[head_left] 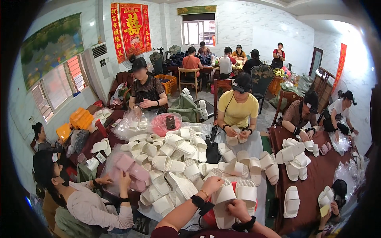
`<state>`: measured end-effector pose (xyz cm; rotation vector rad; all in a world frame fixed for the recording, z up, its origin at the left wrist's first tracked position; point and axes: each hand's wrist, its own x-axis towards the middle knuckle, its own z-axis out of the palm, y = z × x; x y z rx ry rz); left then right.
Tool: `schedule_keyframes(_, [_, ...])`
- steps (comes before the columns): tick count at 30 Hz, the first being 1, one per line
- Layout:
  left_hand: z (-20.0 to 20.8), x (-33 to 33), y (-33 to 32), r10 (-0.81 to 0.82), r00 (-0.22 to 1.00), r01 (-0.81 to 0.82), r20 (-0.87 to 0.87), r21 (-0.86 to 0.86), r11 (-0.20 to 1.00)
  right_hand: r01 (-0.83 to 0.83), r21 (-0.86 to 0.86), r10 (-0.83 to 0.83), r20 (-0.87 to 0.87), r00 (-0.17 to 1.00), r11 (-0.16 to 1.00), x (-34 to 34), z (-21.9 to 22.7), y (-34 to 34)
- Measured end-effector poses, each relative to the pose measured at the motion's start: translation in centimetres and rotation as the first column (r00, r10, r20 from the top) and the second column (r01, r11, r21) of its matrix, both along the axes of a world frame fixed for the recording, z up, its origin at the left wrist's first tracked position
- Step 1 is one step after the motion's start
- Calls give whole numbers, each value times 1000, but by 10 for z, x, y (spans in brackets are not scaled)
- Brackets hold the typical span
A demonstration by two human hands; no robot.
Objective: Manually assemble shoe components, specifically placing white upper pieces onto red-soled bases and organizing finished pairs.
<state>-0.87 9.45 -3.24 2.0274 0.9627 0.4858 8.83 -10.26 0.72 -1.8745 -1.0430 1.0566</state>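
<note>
A pair of cream slippers lies in front of me, toes pointing away: the left slipper [224,193] and the right slipper [246,192]. Under them shows a red surface [256,206]. My left hand [213,185] is closed in a pinch beside the left slipper's toe strap; anything between its fingertips is too small to make out. Over the inner soles, my right hand [238,210] has curled fingers with the tips at the left slipper's footbed. What those fingers hold, if anything, is hidden. Both wrists wear dark bands.
A large heap of cream slippers [174,146] covers the table beyond my hands. At left a co-worker handles pink slippers [133,170] in clear plastic. Opposite, a person in yellow [239,109] works. A brown-covered table [317,174] with more slippers stands at right.
</note>
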Motion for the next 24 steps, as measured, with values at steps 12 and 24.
schedule_keyframes(12, [41, 27, 18, 94, 948, -111, 305, 40, 993, -33, 145, -63, 612, 789, 989, 49, 59, -58])
schedule_keyframes(24, [32, 62, -23, -295, 939, 308, 178, -50, 950, -459, 210, 357, 387, 850, 863, 9, 23, -79])
